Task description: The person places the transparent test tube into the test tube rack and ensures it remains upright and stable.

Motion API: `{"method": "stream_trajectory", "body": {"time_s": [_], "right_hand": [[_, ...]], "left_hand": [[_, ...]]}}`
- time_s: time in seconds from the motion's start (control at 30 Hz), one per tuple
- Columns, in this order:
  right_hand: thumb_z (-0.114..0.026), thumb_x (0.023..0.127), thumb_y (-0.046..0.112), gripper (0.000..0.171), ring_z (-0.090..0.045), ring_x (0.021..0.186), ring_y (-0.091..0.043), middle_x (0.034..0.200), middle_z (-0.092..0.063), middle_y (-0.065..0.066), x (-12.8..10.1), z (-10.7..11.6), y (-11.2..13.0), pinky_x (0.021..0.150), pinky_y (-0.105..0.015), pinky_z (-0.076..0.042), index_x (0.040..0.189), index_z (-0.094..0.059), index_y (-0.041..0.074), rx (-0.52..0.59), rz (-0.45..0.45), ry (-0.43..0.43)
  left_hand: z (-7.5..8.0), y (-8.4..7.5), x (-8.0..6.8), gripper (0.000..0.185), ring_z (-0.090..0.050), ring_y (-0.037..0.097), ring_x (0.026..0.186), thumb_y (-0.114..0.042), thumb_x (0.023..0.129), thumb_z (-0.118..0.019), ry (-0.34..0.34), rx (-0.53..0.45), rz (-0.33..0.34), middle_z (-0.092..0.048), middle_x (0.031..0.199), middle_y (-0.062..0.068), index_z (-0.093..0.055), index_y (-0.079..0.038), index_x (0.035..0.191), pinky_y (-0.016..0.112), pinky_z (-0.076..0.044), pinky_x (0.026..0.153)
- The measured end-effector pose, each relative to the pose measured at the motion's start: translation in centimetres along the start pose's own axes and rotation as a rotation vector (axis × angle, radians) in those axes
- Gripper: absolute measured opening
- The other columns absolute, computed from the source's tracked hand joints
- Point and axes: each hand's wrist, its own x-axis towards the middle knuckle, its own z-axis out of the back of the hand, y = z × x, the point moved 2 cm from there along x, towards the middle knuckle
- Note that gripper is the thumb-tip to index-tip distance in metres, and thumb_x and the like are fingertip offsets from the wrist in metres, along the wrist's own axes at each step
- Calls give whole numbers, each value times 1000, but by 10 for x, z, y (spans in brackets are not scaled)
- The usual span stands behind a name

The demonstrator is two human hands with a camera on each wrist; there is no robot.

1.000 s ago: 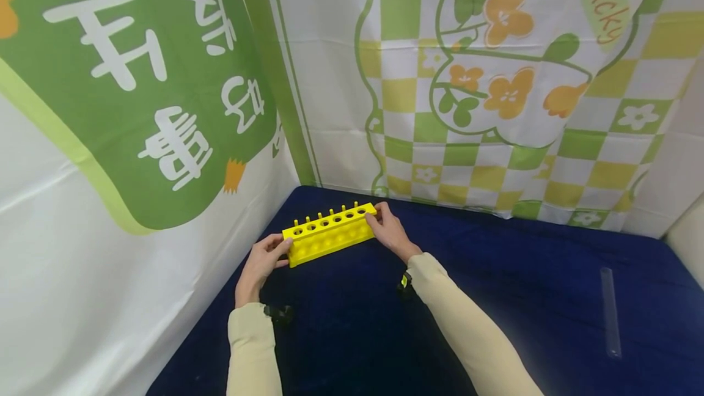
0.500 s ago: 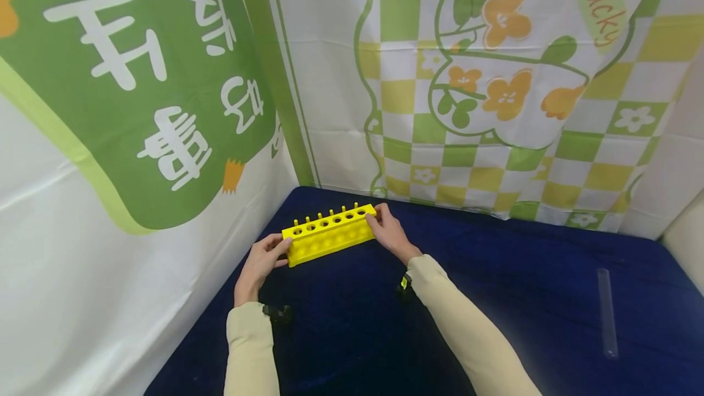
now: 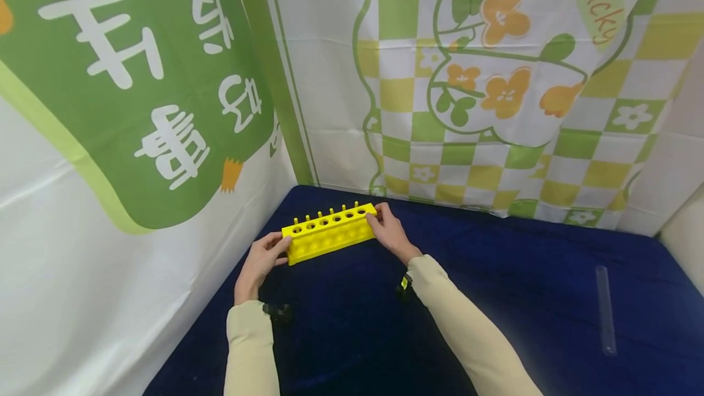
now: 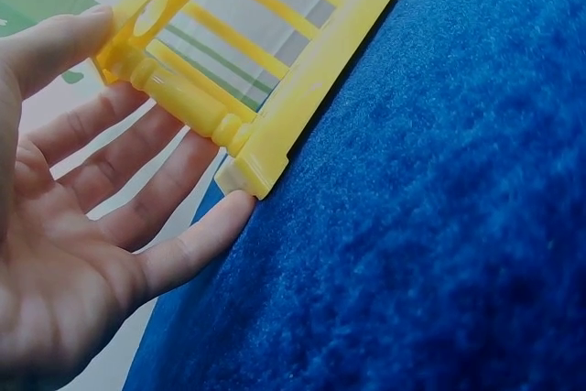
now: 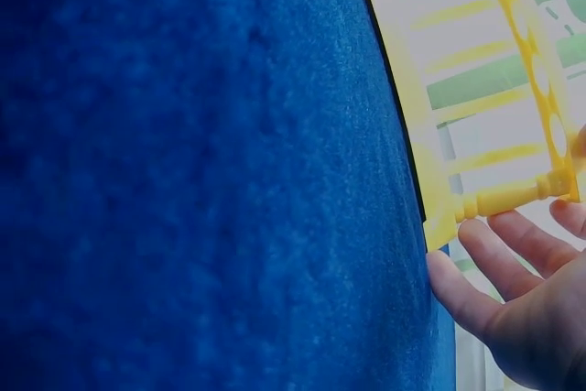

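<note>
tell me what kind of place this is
Probably a staged recording corner, not a real lab: a blue cloth on the table, printed green banners as walls, and only a yellow rack and a clear tube.

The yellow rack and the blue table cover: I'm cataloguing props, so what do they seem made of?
Yellow rack: likely moulded plastic, with a smooth, slightly glossy, uniform colour and rounded posts. Blue table cover: probably felt or fleece, matte with a fuzzy nap in the wrist views.
</note>
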Motion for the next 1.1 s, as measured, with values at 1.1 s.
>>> {"method": "stream_trajectory", "body": {"time_s": [1.1], "right_hand": [[-45,101,48,37,-62,102,-26,118,-60,-11,-12,14,-3,83,-39,-53,122,-43,16,-3,-58,-55]], "left_hand": [[-13,-6,13,56,-57,33,121,-46,97,-58,25,-4,-9,-55,134,17,-51,-10,140,43,-54,98]]}}
